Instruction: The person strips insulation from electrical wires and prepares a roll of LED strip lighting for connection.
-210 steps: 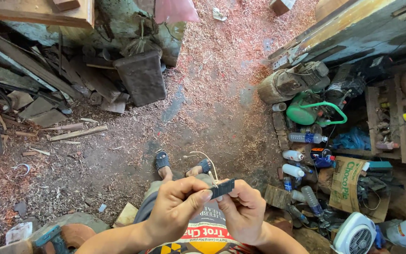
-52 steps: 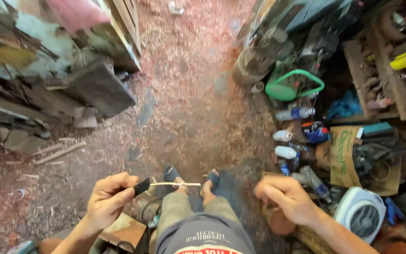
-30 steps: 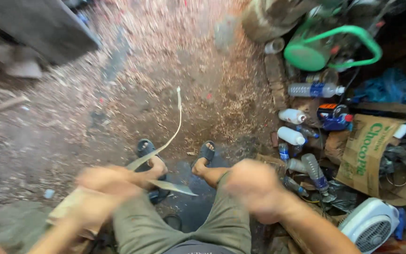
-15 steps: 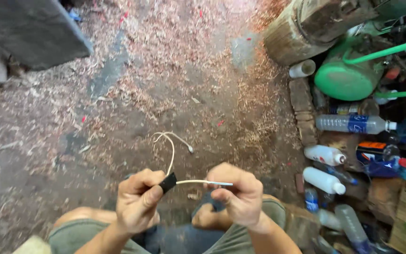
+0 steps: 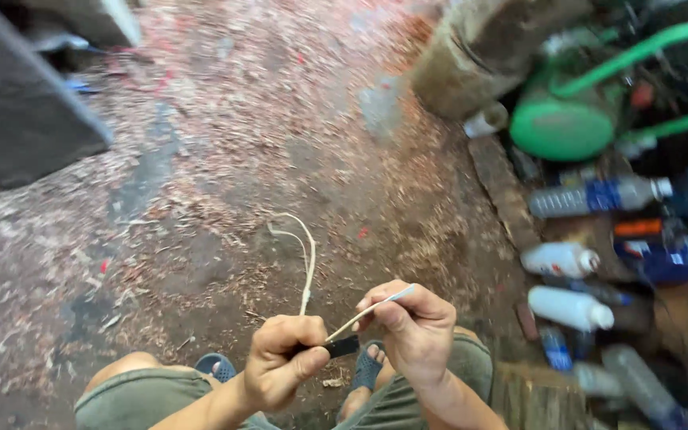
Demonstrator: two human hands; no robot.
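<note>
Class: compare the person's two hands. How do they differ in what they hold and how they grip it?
The left hand is closed in a fist around a dark handle; the right hand pinches a thin pale strip with its fingertips. The left hand sits lower and nearer the knee; the right is higher. Both are bare and meet over the sawdust-strewn floor.

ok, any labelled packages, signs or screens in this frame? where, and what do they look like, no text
No signs or screens; only bottles along the right side, blurred.
Clear bottle: lying on its side, upper right, blue label band, white cap.
White bottle: lying below it, red cap end, no label legible.
Second white bottle: lying lower right, plain white.
Blue pack: far right, blue with an orange-red top strip.
Small blue-labelled bottle: lower right, beside the plank edge.
</note>
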